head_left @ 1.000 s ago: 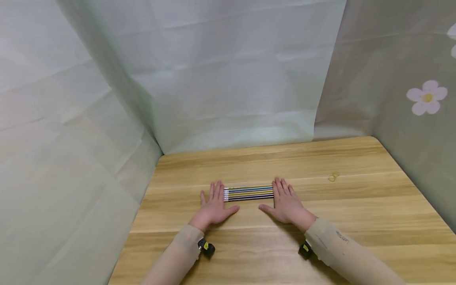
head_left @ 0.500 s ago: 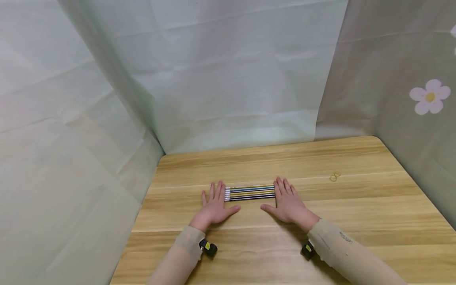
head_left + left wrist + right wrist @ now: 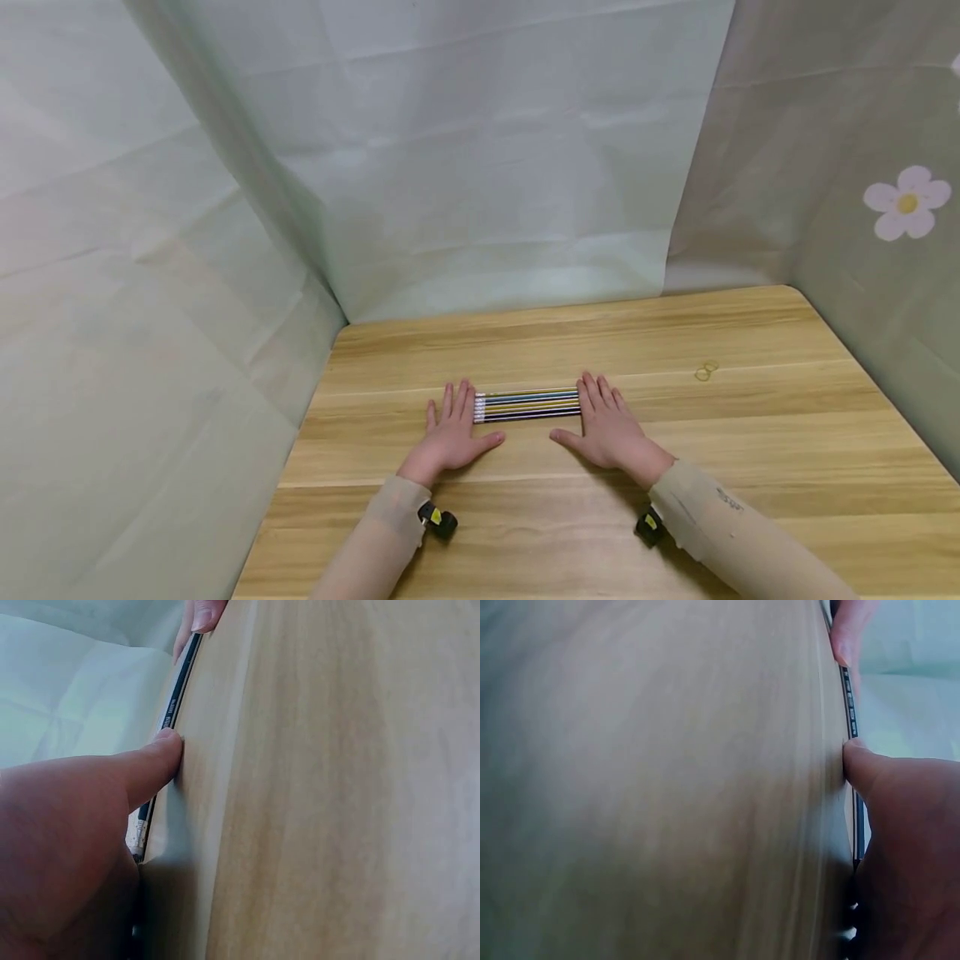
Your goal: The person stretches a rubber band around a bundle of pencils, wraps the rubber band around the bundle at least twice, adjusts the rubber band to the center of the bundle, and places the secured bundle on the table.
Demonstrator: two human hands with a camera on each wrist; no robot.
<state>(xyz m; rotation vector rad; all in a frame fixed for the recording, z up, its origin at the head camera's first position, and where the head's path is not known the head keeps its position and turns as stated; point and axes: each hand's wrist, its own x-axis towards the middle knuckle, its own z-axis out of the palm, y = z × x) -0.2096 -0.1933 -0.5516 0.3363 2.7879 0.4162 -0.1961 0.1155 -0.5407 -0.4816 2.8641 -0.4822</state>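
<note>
Several pencils (image 3: pixel 527 405) lie side by side in a flat row on the wooden table, their eraser ends to the left. My left hand (image 3: pixel 452 437) lies with straight fingers along the eraser ends, its thumb spread out below the row. At the opposite ends, my right hand (image 3: pixel 609 429) rests its straight fingers against the pencils, thumb pointing left. In the left wrist view the nearest dark pencil (image 3: pixel 175 701) runs past the thumb. The right wrist view shows that dark pencil (image 3: pixel 850 705) edge-on, with the palm hiding part of the row.
Two thin yellow rubber bands (image 3: pixel 706 371) lie on the table (image 3: pixel 750 433) to the right of the pencils. Pale fabric (image 3: pixel 480 183) hangs behind and on both sides of the table. A small black camera (image 3: pixel 442 523) sits at each wrist.
Both hands stay in place at the ends of the pencils. The whole head view has shifted very slightly; the pencils look unchanged on the table.
</note>
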